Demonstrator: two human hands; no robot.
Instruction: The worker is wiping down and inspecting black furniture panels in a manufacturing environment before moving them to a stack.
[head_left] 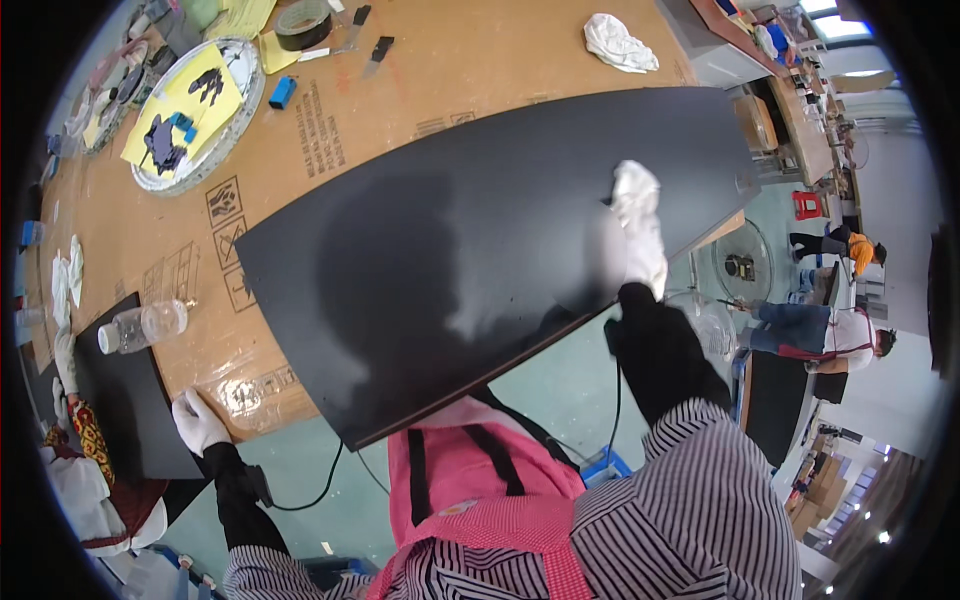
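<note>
A large black panel [500,200] lies at a slant across the cardboard-covered table, its near edge reaching past the table's front. My right hand [645,255], in a white glove, is over the right part of the panel, closed on a crumpled white cloth [636,187] against its surface. Motion smears that hand a little, and glove and cloth are hard to tell apart. At the table's front edge on the left, my white-gloved left hand [200,422] rests on the cardboard beside a second dark panel [130,400], its fingers extended and holding nothing.
A clear plastic bottle [145,326] lies left of the large panel. Beyond it are a round tray [235,125] with yellow paper and dark putty, a blue block [283,92], a tape roll [303,24] and another white cloth [620,43]. A co-worker's gloved hand [65,360] is at far left.
</note>
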